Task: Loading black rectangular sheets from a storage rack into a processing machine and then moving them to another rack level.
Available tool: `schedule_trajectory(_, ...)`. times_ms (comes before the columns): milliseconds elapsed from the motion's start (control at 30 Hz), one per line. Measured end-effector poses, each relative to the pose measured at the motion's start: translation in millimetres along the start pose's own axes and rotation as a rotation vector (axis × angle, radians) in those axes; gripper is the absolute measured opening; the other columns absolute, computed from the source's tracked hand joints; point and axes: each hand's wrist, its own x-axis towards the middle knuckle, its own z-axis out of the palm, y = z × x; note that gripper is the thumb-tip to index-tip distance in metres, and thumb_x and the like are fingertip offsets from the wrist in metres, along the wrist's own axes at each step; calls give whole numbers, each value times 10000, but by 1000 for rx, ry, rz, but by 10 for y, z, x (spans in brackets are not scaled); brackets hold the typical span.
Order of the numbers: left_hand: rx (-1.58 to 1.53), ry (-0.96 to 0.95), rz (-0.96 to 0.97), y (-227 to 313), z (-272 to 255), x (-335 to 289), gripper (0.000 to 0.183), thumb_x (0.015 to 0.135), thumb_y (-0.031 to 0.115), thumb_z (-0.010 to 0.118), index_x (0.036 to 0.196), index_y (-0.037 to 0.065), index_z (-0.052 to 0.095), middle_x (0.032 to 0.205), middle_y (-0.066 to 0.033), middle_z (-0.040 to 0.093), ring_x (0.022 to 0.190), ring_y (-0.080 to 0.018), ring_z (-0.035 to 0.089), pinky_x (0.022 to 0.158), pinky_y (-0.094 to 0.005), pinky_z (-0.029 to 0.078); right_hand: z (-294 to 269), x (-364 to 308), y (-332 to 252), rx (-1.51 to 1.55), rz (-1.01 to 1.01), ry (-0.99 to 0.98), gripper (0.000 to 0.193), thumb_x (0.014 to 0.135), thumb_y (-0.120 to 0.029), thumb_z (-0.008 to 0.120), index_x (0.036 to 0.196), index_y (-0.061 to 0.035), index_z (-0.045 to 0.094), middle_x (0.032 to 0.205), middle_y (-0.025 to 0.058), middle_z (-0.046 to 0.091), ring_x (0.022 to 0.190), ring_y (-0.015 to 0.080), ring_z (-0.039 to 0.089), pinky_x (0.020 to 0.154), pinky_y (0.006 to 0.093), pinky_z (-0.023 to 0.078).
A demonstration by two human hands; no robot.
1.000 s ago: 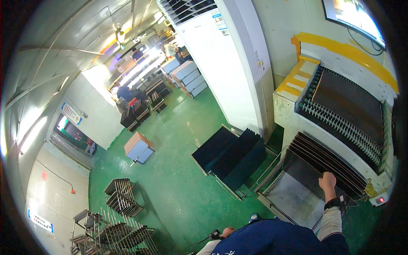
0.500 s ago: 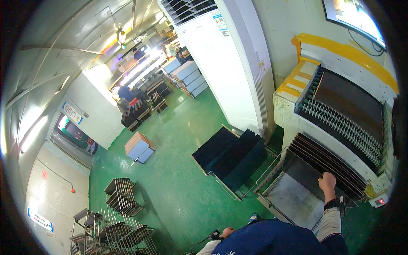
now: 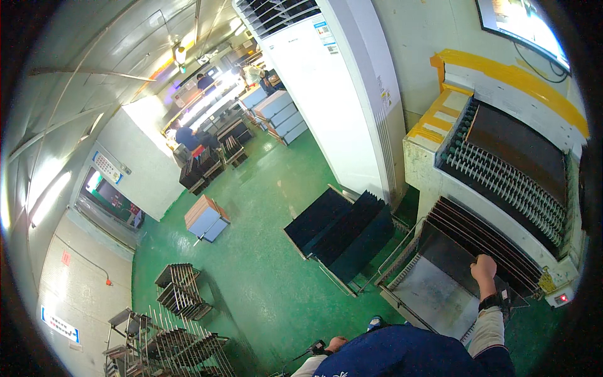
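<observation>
At the lower right my right hand [image 3: 483,269] is closed, its fingers curled at the upper edge of a dark flat panel [image 3: 447,244]. That panel leans at the front of several similar upright panels [image 3: 483,235] in a metal rack [image 3: 402,305] with toothed edges. A pale, smudged flat surface [image 3: 433,289] lies in the rack's near part. Low beside my body is my left hand [image 3: 336,344], with a dark device strapped at its wrist; its fingers are mostly hidden.
A roller conveyor machine [image 3: 502,182] carrying a dark board stands behind the rack. Left of it are a tall white air conditioner [image 3: 333,94] and a rack of dark panels [image 3: 352,235]. Metal racks [image 3: 182,333] stand lower left, a box stack [image 3: 207,218] mid-floor. People work at a far bench.
Both my hands stay where they were. At the far bench, a seated person has shifted slightly.
</observation>
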Motion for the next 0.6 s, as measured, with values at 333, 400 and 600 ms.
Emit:
schedule_trajectory(333, -24, 5, -10, 39, 18, -22, 310, 679, 314, 671, 898, 95, 682, 883, -82, 674, 824, -207, 635, 753, -303, 485, -11, -1, 11, -11, 9, 2, 249, 714, -245, 700, 877, -61, 661, 915, 147, 652, 898, 301, 621, 773, 390, 491)
schedule_trajectory(400, 57, 25, 52, -68, 22, 63, 313, 676, 310, 674, 901, 93, 684, 891, -80, 674, 829, -205, 635, 755, -301, 484, -25, -12, -25, -6, 1, 4, 251, 711, -245, 702, 874, -59, 659, 913, 150, 651, 896, 303, 621, 772, 390, 491)
schedule_trajectory(600, 28, -4, 53, -47, 20, 43, 321, 673, 318, 676, 894, 86, 693, 917, -81, 676, 854, -214, 634, 769, -308, 484, 24, 0, 16, -8, 5, 21, 259, 706, -245, 707, 870, -52, 654, 919, 163, 645, 896, 312, 617, 768, 396, 491)
